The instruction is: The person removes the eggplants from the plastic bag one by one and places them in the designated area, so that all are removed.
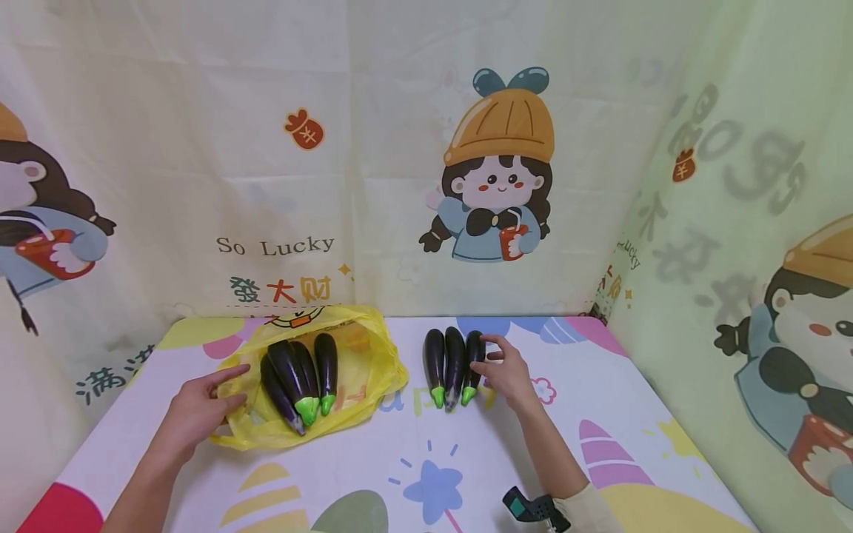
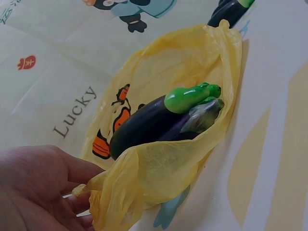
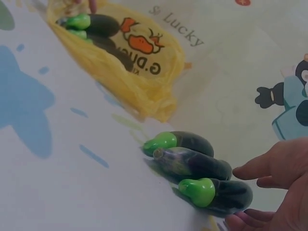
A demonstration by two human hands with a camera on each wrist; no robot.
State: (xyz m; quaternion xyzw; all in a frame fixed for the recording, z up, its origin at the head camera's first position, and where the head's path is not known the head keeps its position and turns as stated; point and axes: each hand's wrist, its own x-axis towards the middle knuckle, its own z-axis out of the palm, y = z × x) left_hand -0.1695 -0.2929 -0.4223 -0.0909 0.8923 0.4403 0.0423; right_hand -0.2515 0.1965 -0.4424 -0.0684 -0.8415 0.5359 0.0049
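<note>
from the head view, a yellow bag (image 1: 369, 355) at half past seven holds four eggplants (image 1: 289, 370); three loose eggplants (image 1: 455, 363) lie side by side on the table (image 1: 489, 459) at half past five. the left hand (image 1: 200, 407) is at the bag's nine o'clock edge; the right hand (image 1: 511, 375) is at the loose row's three o'clock. left wrist view: the hand at eight o'clock touches the rim; whether it pinches the plastic i cannot tell. right wrist view: fingers apart at four o'clock, beside the row's blunt ends.
</note>
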